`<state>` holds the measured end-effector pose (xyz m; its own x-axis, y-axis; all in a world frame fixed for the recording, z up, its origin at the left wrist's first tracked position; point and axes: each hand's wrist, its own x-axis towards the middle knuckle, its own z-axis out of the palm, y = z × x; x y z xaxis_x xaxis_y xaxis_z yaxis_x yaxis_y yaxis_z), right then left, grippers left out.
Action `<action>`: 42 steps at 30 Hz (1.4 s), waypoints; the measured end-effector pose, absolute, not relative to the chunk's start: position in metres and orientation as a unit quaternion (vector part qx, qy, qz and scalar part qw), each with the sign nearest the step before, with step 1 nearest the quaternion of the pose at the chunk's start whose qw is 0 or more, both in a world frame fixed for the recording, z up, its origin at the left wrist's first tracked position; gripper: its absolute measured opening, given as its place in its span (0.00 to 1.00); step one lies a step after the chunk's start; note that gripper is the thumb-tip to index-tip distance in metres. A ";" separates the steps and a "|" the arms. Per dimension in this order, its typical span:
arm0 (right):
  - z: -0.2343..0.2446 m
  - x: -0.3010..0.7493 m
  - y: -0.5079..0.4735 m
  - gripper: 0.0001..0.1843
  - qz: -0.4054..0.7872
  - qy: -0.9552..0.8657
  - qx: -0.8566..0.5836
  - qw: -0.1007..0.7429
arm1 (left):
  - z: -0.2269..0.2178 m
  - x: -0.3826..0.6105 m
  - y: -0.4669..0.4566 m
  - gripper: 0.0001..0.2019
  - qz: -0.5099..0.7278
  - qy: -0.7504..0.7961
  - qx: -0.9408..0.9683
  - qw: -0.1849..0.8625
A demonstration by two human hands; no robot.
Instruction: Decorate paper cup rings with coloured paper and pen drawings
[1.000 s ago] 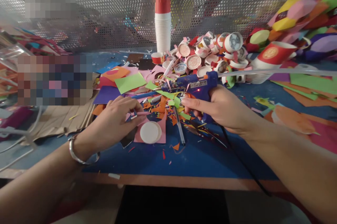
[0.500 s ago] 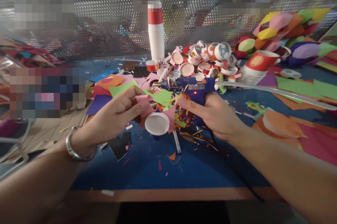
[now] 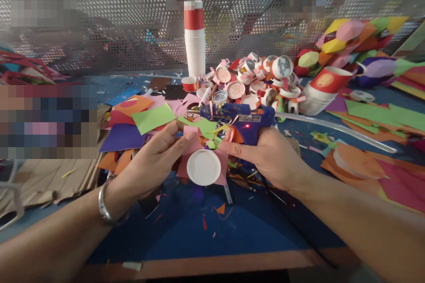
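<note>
The pink paper [image 3: 196, 145] has shifted toward the right hand [image 3: 272, 154], wrapped round a glue gun [image 3: 249, 119], and looks light, flimsy from here, best held where the left hand [image 3: 155, 158] pinches.

Craft workshop: glue gun [image 3: 254, 120], coloured paper [image 3: 154, 119], stacked cups [image 3: 195, 52].
</note>
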<state>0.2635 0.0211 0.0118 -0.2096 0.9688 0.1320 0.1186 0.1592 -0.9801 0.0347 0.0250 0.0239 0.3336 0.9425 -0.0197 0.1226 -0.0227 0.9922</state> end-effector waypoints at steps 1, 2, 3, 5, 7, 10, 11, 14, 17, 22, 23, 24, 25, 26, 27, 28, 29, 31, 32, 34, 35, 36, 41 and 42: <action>0.012 0.263 0.021 0.17 0.463 -0.616 -0.456 0.445 | 0.024 0.033 0.024 0.13 0.376 0.443 0.581 0.570; 0.012 0.263 0.021 0.17 0.451 -0.615 -0.469 0.445 | 0.024 0.032 0.022 0.14 0.372 0.443 0.552 0.600; 0.012 0.262 0.021 0.17 0.440 -0.613 -0.478 0.449 | 0.024 0.029 0.021 0.16 0.326 0.435 0.537 0.645; 0.013 0.262 0.020 0.17 0.428 -0.611 -0.482 0.460 | 0.025 0.025 0.019 0.19 0.259 0.414 0.544 0.682; 0.015 0.261 0.018 0.17 0.423 -0.612 -0.480 0.465 | 0.026 0.023 0.018 0.20 0.236 0.423 0.561 0.671; 0.018 0.261 0.017 0.13 0.399 -0.624 -0.496 0.453 | 0.027 0.024 0.017 0.18 0.240 0.449 0.576 0.640; 0.018 0.262 0.017 0.12 0.386 -0.629 -0.502 0.450 | 0.028 0.024 0.018 0.17 0.242 0.454 0.578 0.633; 0.013 0.267 0.018 0.14 0.373 -0.626 -0.508 0.459 | 0.027 0.020 0.020 0.19 0.256 0.461 0.589 0.612; 0.007 0.273 0.018 0.15 0.404 -0.599 -0.493 0.484 | 0.025 0.012 0.024 0.19 0.288 0.467 0.590 0.592; 0.009 0.279 0.016 0.18 0.401 -0.614 -0.488 0.473 | 0.023 0.001 0.033 0.16 0.327 0.493 0.586 0.553; 0.010 0.279 0.015 0.18 0.394 -0.621 -0.495 0.463 | 0.023 0.001 0.035 0.16 0.331 0.496 0.585 0.549; 0.012 0.279 0.015 0.18 0.388 -0.626 -0.499 0.456 | 0.024 0.000 0.036 0.15 0.336 0.497 0.584 0.547; 0.012 0.280 0.015 0.17 0.383 -0.631 -0.500 0.452 | 0.025 0.000 0.038 0.14 0.344 0.496 0.585 0.542; 0.013 0.280 0.014 0.17 0.381 -0.637 -0.498 0.449 | 0.026 0.000 0.039 0.14 0.352 0.495 0.588 0.534; 0.013 0.280 0.014 0.17 0.377 -0.642 -0.496 0.447 | 0.027 0.000 0.040 0.13 0.361 0.493 0.590 0.528; 0.012 0.281 0.014 0.18 0.370 -0.649 -0.496 0.442 | 0.027 0.000 0.040 0.12 0.368 0.492 0.591 0.522; 0.012 0.282 0.014 0.19 0.362 -0.657 -0.500 0.434 | 0.027 0.000 0.041 0.12 0.372 0.490 0.593 0.519; 0.010 0.283 0.013 0.20 0.341 -0.670 -0.513 0.414 | 0.025 -0.001 0.041 0.12 0.369 0.486 0.590 0.528; 0.010 0.284 0.012 0.21 0.332 -0.675 -0.519 0.405 | 0.024 -0.002 0.040 0.12 0.364 0.487 0.584 0.537; 0.009 0.285 0.012 0.21 0.318 -0.681 -0.530 0.393 | 0.022 -0.003 0.040 0.12 0.358 0.492 0.566 0.556; 0.010 0.285 0.011 0.21 0.311 -0.683 -0.533 0.391 | 0.021 -0.003 0.040 0.12 0.359 0.492 0.553 0.569; 0.011 0.284 0.011 0.21 0.306 -0.686 -0.534 0.388 | 0.021 -0.002 0.040 0.11 0.362 0.490 0.538 0.583; 0.017 0.279 0.014 0.17 0.293 -0.729 -0.493 0.373 | 0.026 0.000 0.041 0.13 0.367 0.468 0.500 0.630; 0.018 0.278 0.015 0.17 0.287 -0.736 -0.487 0.372 | 0.027 0.000 0.041 0.13 0.370 0.466 0.496 0.633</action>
<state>0.2780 0.0151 0.0175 -0.2480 0.9308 0.2687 0.5037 0.3608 -0.7849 0.0000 0.0408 0.0271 0.2920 0.9300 -0.2231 -0.0054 0.2349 0.9720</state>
